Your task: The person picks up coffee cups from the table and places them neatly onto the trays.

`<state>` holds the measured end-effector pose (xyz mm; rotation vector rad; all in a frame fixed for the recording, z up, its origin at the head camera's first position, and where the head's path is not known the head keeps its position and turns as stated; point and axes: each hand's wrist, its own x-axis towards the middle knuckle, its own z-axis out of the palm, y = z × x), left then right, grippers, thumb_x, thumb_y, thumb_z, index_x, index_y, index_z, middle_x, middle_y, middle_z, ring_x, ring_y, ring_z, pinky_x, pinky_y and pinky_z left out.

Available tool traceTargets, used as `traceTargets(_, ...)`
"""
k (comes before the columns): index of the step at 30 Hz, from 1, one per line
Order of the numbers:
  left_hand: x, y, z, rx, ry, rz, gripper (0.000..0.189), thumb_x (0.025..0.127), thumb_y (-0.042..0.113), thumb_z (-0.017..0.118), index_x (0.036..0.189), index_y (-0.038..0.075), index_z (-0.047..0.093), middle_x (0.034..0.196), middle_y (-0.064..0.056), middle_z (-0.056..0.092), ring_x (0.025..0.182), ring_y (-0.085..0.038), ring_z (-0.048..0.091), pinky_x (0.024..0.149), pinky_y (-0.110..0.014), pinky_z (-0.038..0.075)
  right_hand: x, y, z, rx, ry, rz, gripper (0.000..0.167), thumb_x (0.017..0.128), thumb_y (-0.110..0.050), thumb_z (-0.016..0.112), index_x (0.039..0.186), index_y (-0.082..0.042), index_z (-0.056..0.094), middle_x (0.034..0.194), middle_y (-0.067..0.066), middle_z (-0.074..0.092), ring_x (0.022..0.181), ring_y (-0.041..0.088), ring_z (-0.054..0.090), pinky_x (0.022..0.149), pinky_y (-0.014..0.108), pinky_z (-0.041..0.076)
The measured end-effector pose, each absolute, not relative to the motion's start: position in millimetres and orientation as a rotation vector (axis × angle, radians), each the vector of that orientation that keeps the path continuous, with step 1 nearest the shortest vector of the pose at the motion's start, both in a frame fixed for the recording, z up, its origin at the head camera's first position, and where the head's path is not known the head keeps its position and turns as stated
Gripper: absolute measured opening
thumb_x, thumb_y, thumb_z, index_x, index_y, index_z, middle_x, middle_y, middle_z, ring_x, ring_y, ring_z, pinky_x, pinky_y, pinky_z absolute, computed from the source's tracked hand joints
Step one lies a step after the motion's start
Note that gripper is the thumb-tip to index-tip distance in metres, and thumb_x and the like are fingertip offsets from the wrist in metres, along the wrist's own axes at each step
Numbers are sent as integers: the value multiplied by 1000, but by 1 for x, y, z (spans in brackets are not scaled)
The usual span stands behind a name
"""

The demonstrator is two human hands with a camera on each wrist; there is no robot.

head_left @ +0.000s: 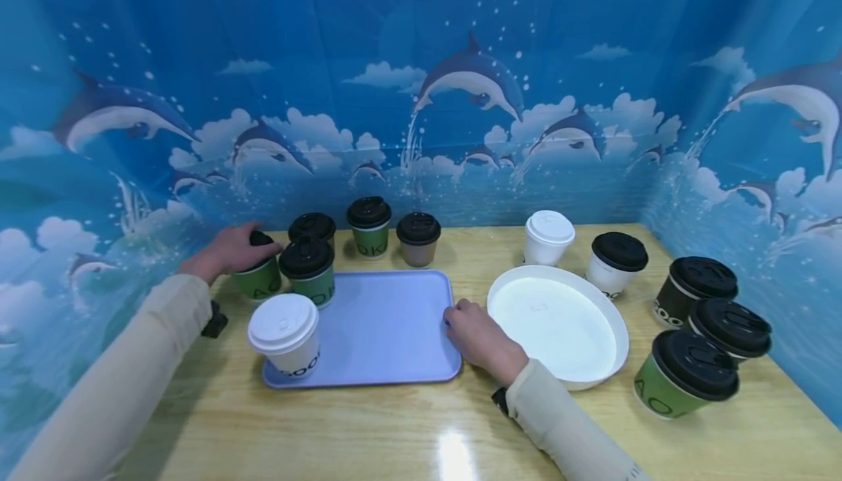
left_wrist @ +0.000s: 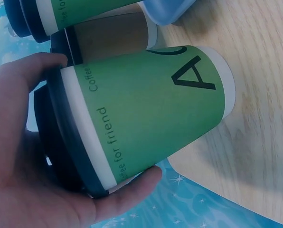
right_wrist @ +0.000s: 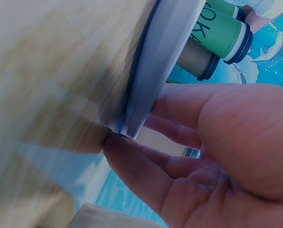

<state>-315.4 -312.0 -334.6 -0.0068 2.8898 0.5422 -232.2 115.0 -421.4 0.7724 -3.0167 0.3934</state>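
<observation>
At the left, my left hand (head_left: 230, 251) grips a green paper coffee cup (head_left: 259, 281) by its black lid. Seen from the left wrist, fingers and thumb curl round the lid of that cup (left_wrist: 151, 109), whose base is close to the wooden table. My right hand (head_left: 483, 338) pinches the right edge of a lavender tray (head_left: 388, 335); the right wrist view has the tray's rim (right_wrist: 167, 47) between thumb and fingers. On the tray's left side stand a white cup with a white lid (head_left: 283, 335) and a green cup with a black lid (head_left: 314, 276).
Behind the tray stand a green cup (head_left: 370, 236), a brown cup (head_left: 418, 251) and a partly hidden black-lidded cup (head_left: 312, 225). A round white tray (head_left: 559, 327) lies to the right. White, black and green lidded cups (head_left: 677, 386) surround its far and right sides. A dolphin-print curtain (head_left: 421, 101) encloses the table.
</observation>
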Motion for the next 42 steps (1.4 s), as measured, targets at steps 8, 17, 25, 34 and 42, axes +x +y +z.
traceTargets(8,-312,-315,-334,-4,2929,586,84,103,48,50,152,-17,29,147,-45,34,134,-61,38,104,-70,39,-232,115,-421,777,-2999,390,11,99,-4,64,101,4,71,92,21,63,83,35,63,73,47,56)
traceTargets(17,-310,-315,-331,-135,3051,693,85,99,52,58,144,-18,37,135,-44,43,121,-57,49,92,-67,48,-231,115,-421,778,-3000,404,11,98,-4,64,101,4,71,92,21,63,83,34,63,73,47,56)
traceTargets(25,-303,-308,-319,-266,3132,805,94,97,54,62,151,-16,30,148,-46,25,133,-61,32,101,-74,37,-231,115,-422,779,-3003,401,11,98,-4,63,101,4,71,92,21,63,83,34,63,74,47,56)
traceTargets(34,-295,-299,-296,-204,3236,844,90,97,55,59,148,-14,34,136,-42,39,116,-54,46,82,-65,50,-231,115,-422,771,-3011,398,11,99,-4,64,102,4,71,93,21,63,84,34,63,74,47,56)
traceTargets(42,-287,-278,-273,-172,3298,859,87,96,59,54,146,-10,39,136,-38,39,108,-48,43,69,-55,49,-231,115,-422,777,-2998,394,12,99,-5,63,101,4,71,92,21,63,83,34,63,73,47,56)
